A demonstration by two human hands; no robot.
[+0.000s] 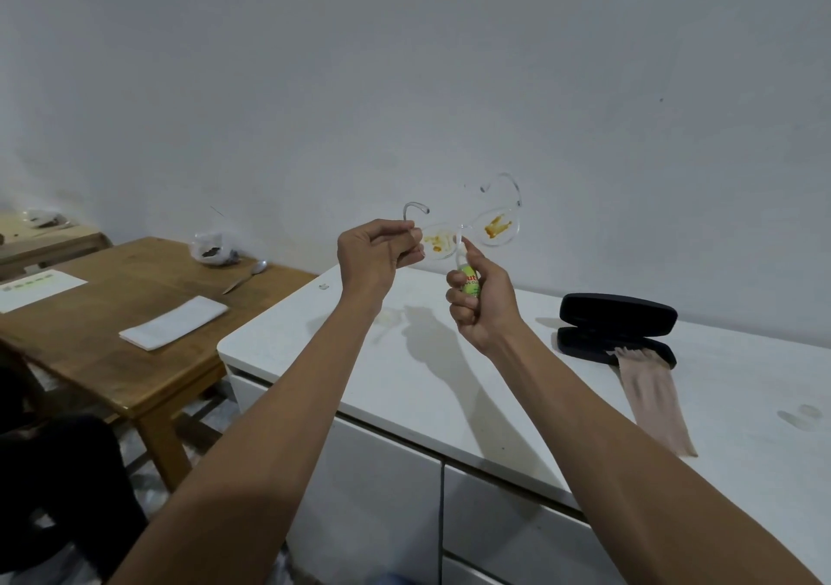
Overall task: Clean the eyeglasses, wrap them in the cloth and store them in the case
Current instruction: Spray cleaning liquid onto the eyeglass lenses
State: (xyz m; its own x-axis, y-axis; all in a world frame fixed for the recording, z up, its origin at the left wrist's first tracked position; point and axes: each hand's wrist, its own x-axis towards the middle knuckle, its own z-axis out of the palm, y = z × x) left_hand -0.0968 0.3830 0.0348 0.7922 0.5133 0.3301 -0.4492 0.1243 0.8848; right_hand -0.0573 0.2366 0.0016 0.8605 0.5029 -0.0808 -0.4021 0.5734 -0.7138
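Note:
Clear-framed eyeglasses (498, 227) with orange-brown smears on both lenses are held up in front of the white wall. My left hand (375, 257) pinches them at the left hinge, temples unfolded and pointing away. My right hand (483, 303) grips a small green spray bottle (468, 279) upright, its white nozzle just below the bridge and my index finger on top. On the white counter at the right lies an open black case (616, 314). A beige cloth (654, 402) hangs out of the case and stretches toward me.
The white cabinet counter (359, 359) runs under my hands, with a small clear cap (323, 287) near its far left edge. A wooden table (112, 337) at the left carries folded white paper (175, 321), a spoon (247, 275) and a plastic bag (210, 249).

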